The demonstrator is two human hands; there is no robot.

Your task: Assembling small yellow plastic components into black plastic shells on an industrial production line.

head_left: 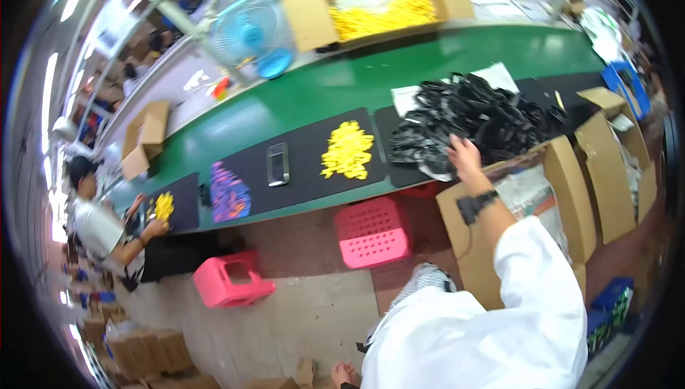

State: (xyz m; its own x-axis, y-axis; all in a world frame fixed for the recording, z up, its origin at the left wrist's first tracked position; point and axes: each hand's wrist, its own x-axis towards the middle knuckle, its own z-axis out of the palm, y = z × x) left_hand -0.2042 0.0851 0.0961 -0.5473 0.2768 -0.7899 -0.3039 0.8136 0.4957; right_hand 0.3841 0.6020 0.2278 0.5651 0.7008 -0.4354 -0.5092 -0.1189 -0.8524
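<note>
My right hand [465,158] reaches out over the near edge of a heap of thin black plastic-looking pieces [481,107] on the bench. Its fingers are stretched out, and nothing shows between them. A dark band with a small box and cord [477,207] circles that wrist. White sheets [501,77] stick out from under the heap. My left hand [344,375] hangs low at the bottom edge, far from the bench; only part of it shows, so its fingers cannot be made out well.
Open cardboard boxes [571,196] stand right of the heap. On the green bench [314,82] are yellow pieces [347,150], a phone-like device [278,164] and purple-orange pieces [228,193]. A pink stool [372,232] stands below. A co-worker [107,221] sits at left handling yellow pieces.
</note>
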